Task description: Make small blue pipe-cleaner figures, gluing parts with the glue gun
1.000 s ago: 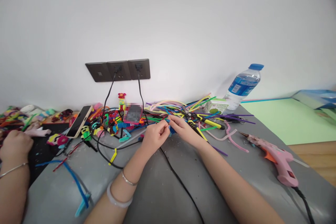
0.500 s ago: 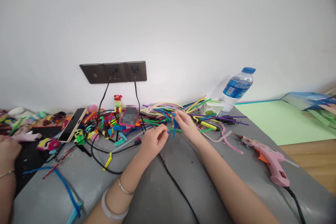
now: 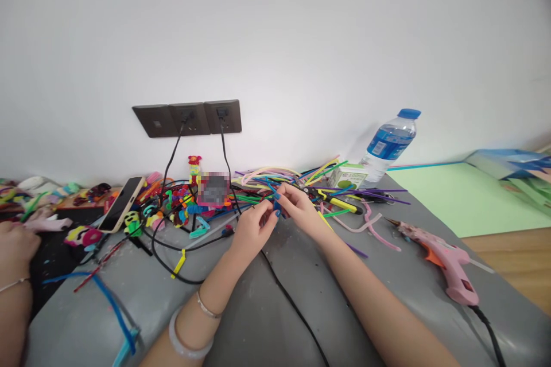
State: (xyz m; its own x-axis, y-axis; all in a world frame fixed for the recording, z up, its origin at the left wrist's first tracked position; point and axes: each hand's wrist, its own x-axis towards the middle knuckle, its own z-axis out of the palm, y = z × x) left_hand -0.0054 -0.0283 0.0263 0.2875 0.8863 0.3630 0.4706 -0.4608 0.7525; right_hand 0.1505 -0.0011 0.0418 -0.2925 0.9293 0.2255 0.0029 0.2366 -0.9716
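My left hand (image 3: 253,228) and my right hand (image 3: 299,213) meet above the middle of the grey table, both closed in a pinch. Between their fingertips is a short blue pipe cleaner (image 3: 276,206), bent and mostly covered by the fingers. Blue nail polish makes its outline hard to follow. Right behind the hands lies a heap of colourful pipe cleaners (image 3: 267,174). Yellow-handled pliers (image 3: 344,204) rest beside my right hand.
A pink glue gun (image 3: 450,269) lies at right; a water bottle (image 3: 391,140) and small box (image 3: 348,175) stand by the wall. Black cables cross the table. At left are a phone (image 3: 123,205), pipe-cleaner figures (image 3: 133,222), loose blue pipe cleaners (image 3: 112,304) and another person's hand (image 3: 17,249).
My right hand has moved down and left, so its fingertips now meet those of my left hand. The blue pipe cleaner, hanging from the right fingers before, is now mostly hidden between both hands.
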